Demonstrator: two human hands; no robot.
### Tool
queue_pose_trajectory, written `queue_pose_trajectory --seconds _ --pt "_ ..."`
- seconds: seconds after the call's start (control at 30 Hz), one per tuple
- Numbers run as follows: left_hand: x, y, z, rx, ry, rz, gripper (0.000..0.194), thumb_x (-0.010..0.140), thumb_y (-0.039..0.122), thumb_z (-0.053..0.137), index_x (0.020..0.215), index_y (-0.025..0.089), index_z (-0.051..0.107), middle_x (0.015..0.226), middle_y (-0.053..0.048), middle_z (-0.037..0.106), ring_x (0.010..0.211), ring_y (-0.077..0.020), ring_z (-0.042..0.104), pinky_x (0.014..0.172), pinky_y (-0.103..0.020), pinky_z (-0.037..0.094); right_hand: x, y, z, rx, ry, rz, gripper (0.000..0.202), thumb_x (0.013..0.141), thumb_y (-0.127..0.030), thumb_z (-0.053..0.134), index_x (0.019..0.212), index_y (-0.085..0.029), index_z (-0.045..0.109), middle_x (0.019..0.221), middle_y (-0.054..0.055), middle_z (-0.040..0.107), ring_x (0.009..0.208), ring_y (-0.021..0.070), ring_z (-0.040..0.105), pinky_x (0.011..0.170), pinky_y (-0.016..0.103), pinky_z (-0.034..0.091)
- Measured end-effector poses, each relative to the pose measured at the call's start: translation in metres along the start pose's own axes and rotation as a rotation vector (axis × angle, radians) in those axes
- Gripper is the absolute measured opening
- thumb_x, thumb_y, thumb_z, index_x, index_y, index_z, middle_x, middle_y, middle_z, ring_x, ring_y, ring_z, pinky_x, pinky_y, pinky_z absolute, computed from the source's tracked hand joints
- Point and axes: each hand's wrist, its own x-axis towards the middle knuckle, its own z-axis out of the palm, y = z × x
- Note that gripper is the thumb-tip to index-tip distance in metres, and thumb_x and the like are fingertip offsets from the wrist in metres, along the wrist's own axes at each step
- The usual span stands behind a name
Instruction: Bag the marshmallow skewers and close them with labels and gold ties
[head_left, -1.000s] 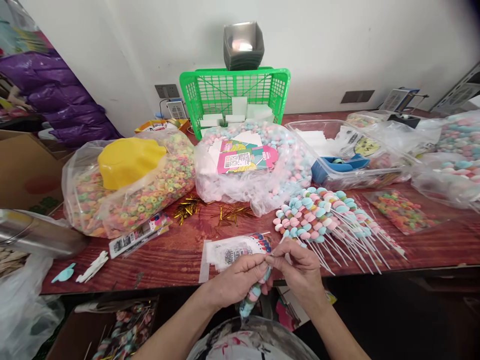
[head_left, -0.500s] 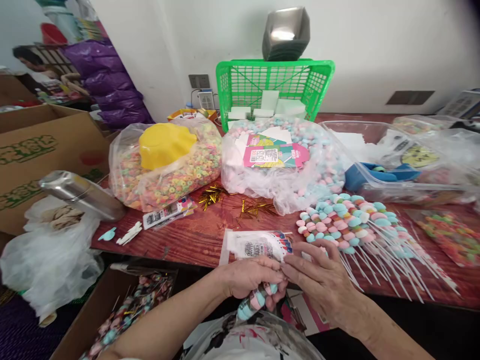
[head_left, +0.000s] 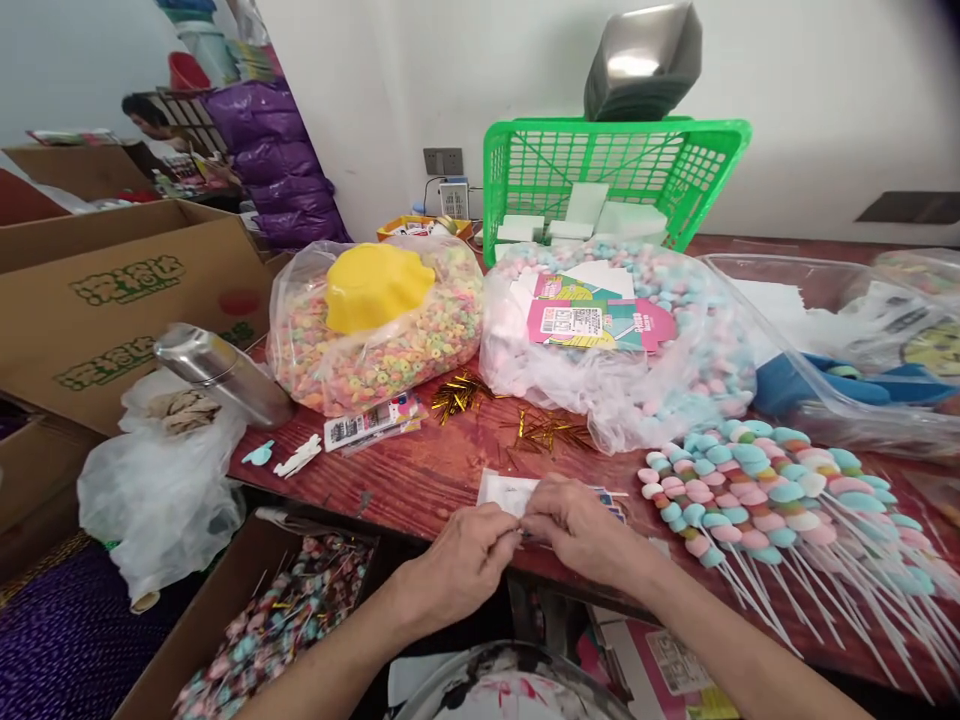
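My left hand (head_left: 466, 560) is closed at the table's front edge, thumb and fingertips pinched together. Against its fingertips, the fingers of my right hand (head_left: 574, 525) are also bent into a pinch. Whatever is between them is too small or hidden to name. Under and behind my right hand lies a stack of printed clear plastic bags (head_left: 496, 488), partly covered by it. Gold twist ties (head_left: 551, 430) are scattered just beyond. To the right rests a pile of pink and blue marshmallow skewers (head_left: 750, 485) with white sticks pointing toward me.
Big clear bags of ring gummies (head_left: 442, 345) and marshmallows (head_left: 720, 350) stand behind, before a green basket (head_left: 517, 150). A steel flask (head_left: 225, 375) leans at left. Below the edge, a carton holds wrapped candy skewers (head_left: 277, 620). A person (head_left: 161, 135) is at far left.
The marshmallow skewer that was in my left hand is no longer visible. My right hand, spread before, is now pinched against the left. The view has swung left.
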Motion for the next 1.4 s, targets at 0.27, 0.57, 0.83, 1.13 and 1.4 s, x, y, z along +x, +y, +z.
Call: queue_pose_trajectory --seconds 0.27,0.57,0.83,1.13,1.4 --pt "-0.014 -0.031 -0.020 -0.967 0.249 -0.485 0.026 0.081 0.042 0.060 0.075 0.018 0.050 0.059 0.005 0.048 0.044 -0.0054 0.041 0.033 -0.012 0.018 0.059 0.036 0.001 -0.174 0.086 -0.006 0.023 0.086 -0.011 0.050 0.089 -0.020 0.071 0.093 0.009 0.065 0.096 0.0242 0.046 0.085 0.041 0.029" --pt "0.001 -0.027 -0.008 -1.385 0.263 -0.422 0.033 0.071 0.035 0.074 0.070 0.017 0.047 0.060 0.002 0.055 0.044 -0.0063 0.051 0.030 -0.010 0.025 0.074 0.053 0.008 -0.072 0.117 -0.036 0.017 0.077 -0.005 0.048 0.072 -0.017 0.059 0.087 0.009 0.061 0.091 0.0220 0.046 0.083 0.038 0.032" --pt "0.030 -0.014 -0.010 -1.324 0.231 -0.365 0.031 0.070 0.037 0.075 0.069 0.014 0.054 0.064 0.001 0.057 0.048 -0.0076 0.055 0.033 -0.012 0.033 0.060 0.068 -0.033 0.248 0.360 0.042 0.012 0.084 -0.019 0.044 0.073 -0.020 0.048 0.070 -0.001 0.055 0.068 0.0148 0.051 0.065 0.027 0.041" --pt "0.069 0.015 0.012 -0.842 0.173 -0.359 0.034 0.070 0.047 0.068 0.078 0.014 0.066 0.058 0.003 0.053 0.041 -0.0060 0.047 0.031 -0.012 0.028 -0.002 0.015 -0.045 0.209 0.388 -0.164 0.028 0.083 -0.005 0.044 0.096 -0.020 0.064 0.078 0.003 0.063 0.076 0.0167 0.055 0.069 0.029 0.042" --pt "0.088 0.031 0.041 -0.990 0.110 -0.388 0.032 0.067 0.044 0.071 0.078 0.014 0.065 0.047 0.005 0.048 0.035 -0.0068 0.045 0.027 -0.013 0.026 -0.026 0.039 -0.018 -0.006 0.523 -0.125 0.040 0.081 -0.001 0.045 0.111 -0.019 0.064 0.084 0.005 0.066 0.077 0.0187 0.056 0.071 0.033 0.046"
